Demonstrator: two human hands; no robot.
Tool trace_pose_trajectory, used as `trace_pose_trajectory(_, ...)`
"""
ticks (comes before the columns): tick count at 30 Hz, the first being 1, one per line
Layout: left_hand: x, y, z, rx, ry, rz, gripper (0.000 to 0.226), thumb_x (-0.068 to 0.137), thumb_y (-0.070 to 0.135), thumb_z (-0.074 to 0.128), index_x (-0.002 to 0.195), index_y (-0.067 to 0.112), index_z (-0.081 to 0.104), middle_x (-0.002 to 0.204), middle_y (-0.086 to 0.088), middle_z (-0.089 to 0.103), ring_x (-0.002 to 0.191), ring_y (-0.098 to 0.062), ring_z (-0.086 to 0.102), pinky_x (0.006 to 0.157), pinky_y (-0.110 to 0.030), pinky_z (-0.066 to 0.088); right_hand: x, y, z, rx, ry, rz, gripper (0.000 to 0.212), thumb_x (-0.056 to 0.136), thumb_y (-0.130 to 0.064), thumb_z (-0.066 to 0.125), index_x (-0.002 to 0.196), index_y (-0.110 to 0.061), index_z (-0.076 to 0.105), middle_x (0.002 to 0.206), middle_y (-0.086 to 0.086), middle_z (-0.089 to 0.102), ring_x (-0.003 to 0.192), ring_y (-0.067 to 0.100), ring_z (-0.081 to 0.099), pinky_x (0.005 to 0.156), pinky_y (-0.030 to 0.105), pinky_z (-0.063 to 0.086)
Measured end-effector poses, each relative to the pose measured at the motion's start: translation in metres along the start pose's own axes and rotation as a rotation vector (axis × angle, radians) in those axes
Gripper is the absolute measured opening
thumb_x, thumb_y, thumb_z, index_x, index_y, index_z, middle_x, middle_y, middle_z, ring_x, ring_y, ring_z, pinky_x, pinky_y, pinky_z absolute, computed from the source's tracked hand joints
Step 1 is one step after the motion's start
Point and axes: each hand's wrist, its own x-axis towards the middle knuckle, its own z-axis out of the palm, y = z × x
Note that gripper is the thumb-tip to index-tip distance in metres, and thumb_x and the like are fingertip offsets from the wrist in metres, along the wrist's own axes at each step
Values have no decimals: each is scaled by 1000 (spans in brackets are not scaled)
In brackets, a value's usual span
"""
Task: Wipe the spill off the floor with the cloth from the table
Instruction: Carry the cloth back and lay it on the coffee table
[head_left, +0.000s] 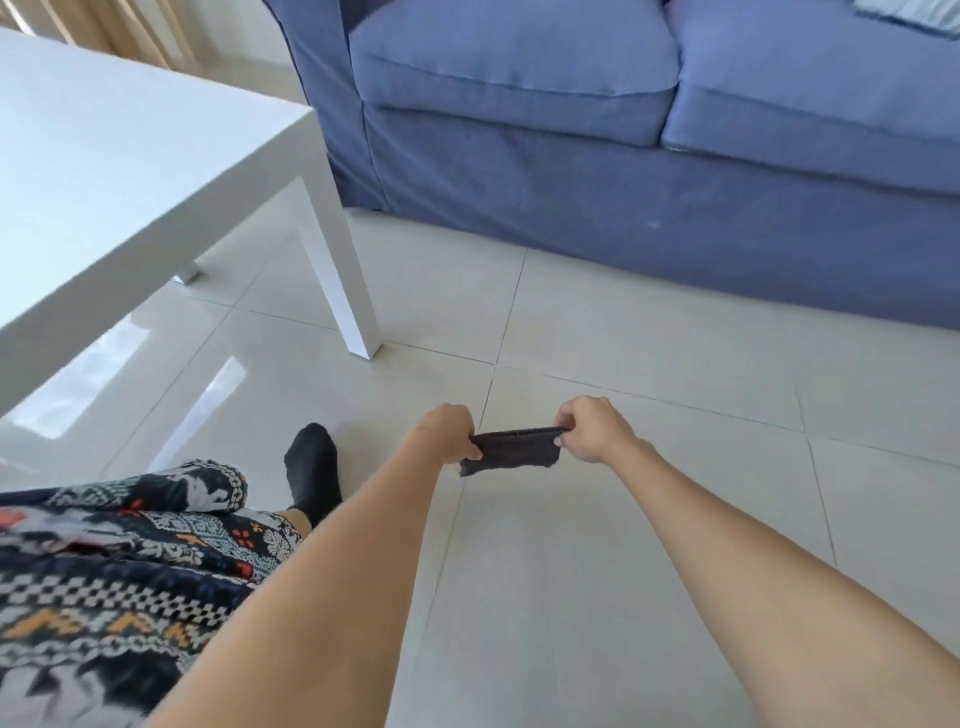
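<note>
While left hand (448, 429) and right hand (589, 429) pinch dark cloth (511, 451) taut above floor (649, 519), lower flat; spill not discernible, locate first.

The cloth (511, 449) is dark grey. The counter (130, 171) is glossy white, the floor (649, 405) pale cream tile with grey grout lines. The sofa (623, 156) is blue. The sock (311, 467) is black; the trousers (119, 561) are patterned black, white, orange and red.
</note>
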Motion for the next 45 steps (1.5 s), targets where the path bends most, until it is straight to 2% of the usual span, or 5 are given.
trace_pose_trajectory(10,-85,-22,-167,-56,359,27,35,88,34,60,103,4,71,93,-11,66,85,-27,58,79,-34,48,-15,-116,-142,111,300,-239,14,83,-13,66,95,-16,71,82,-2,64,86,18,55,79,26,45)
trace_pose_trajectory(21,-192,-114,-278,-185,749,-78,34,84,36,65,90,4,74,86,-12,70,74,-22,54,66,-31,43,-19,-283,-213,210,342,-527,10,85,-14,67,86,-24,69,81,-3,68,84,16,60,75,22,38)
trace_pose_trajectory(32,-269,-208,-241,-530,1100,-177,22,87,36,63,84,14,69,80,4,68,77,-11,62,64,-23,47,-23,-416,-168,231,257,-769,14,89,-13,63,102,-14,70,94,5,72,85,17,60,77,23,42)
trace_pose_trajectory(37,-271,-236,-230,-659,1180,-238,26,93,32,54,94,8,63,85,-3,69,69,-13,68,65,-26,53,-11,-463,-141,226,172,-800,15,92,-10,59,103,-12,68,89,5,68,79,17,57,50,5,37)
trace_pose_trajectory(45,-240,-276,-256,-746,1054,-394,26,93,27,57,98,2,60,81,-15,71,65,-24,71,56,-24,53,35,-499,-118,195,166,-739,14,88,-14,62,98,-19,71,96,6,69,86,18,56,72,21,36)
